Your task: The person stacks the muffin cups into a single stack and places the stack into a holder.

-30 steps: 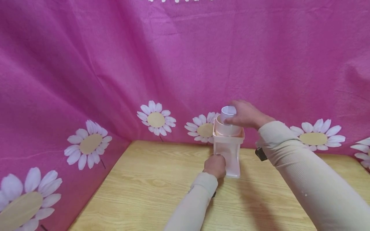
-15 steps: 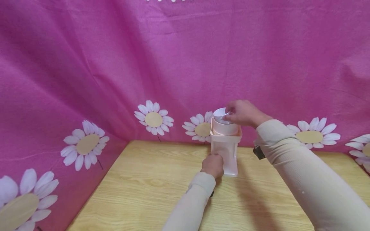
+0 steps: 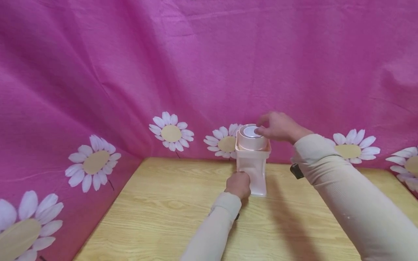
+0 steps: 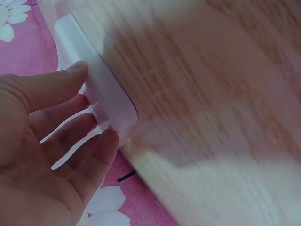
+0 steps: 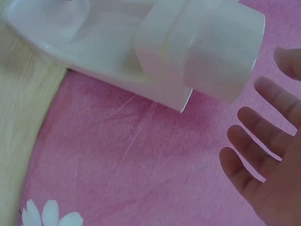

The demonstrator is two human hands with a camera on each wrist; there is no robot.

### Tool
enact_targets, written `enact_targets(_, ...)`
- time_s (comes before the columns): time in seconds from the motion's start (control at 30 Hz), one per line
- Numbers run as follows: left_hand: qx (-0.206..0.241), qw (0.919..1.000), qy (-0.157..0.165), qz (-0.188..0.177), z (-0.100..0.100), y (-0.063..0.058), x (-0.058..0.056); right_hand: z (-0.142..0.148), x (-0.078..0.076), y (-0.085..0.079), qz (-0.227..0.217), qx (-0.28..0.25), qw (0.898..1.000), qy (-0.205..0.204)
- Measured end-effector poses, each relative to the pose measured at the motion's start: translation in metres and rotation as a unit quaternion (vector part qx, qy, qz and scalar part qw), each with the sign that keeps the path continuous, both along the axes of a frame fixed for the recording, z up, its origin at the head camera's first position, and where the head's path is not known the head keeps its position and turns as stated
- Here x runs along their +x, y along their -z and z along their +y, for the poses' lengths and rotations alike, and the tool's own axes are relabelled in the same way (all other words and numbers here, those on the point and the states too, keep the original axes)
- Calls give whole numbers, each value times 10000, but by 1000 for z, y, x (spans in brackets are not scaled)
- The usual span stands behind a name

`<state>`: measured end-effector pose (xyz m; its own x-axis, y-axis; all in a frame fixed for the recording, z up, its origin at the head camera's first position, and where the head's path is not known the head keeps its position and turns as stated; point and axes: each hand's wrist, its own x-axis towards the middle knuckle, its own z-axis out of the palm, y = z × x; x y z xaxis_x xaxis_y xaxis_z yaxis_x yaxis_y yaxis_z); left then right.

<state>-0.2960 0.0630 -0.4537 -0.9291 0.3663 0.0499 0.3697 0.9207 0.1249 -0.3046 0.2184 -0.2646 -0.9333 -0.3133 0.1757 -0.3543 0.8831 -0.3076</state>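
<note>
A pale pink plastic dispenser, which looks like a cup dispenser, stands upright on the table. Inside the round tube at its top sits a stack of white cups, sunk to about the rim. My left hand grips the dispenser low down; in the left wrist view its thumb and fingers pinch the base. Beside the tube's opening is my right hand. The right wrist view has its fingers relaxed and spread, apart from the tube, holding nothing.
The wooden table ends at a pink cloth backdrop printed with white daisies, close behind the dispenser. Another side of the cloth rises along the table's left edge.
The stack of cups has gone down from above the tube into it. My right hand has let go of the stack and its fingers have loosened. My left hand keeps its grip.
</note>
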Motion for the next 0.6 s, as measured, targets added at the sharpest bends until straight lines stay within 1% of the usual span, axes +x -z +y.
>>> enact_targets(0.13, 37, 9999, 114, -105, -4, -2, -3, 14, 4, -3, -3, -49, 9998, 178)
enact_targets(0.3, -21, 9991, 322, -289, -11, -5, -12, 41, 8, -9, 179, 29, 9986, 502)
enact_targets(0.4, -56, 9977, 459, -497, -17, -3, -18, 54, 11, -7, 280, 170, 9983, 491)
enact_targets(0.47, 46, 9963, 596, -612, -23, -1, -22, 61, 16, -4, 288, 190, 9984, 444)
enact_targets(0.53, 227, 9952, 728, -609, -31, 2, -24, 65, 23, 1, 337, 170, 9984, 412)
enact_targets(0.6, 416, 9951, 816, -370, -40, 2, -21, 68, 33, 9, 504, 245, 9977, 379)
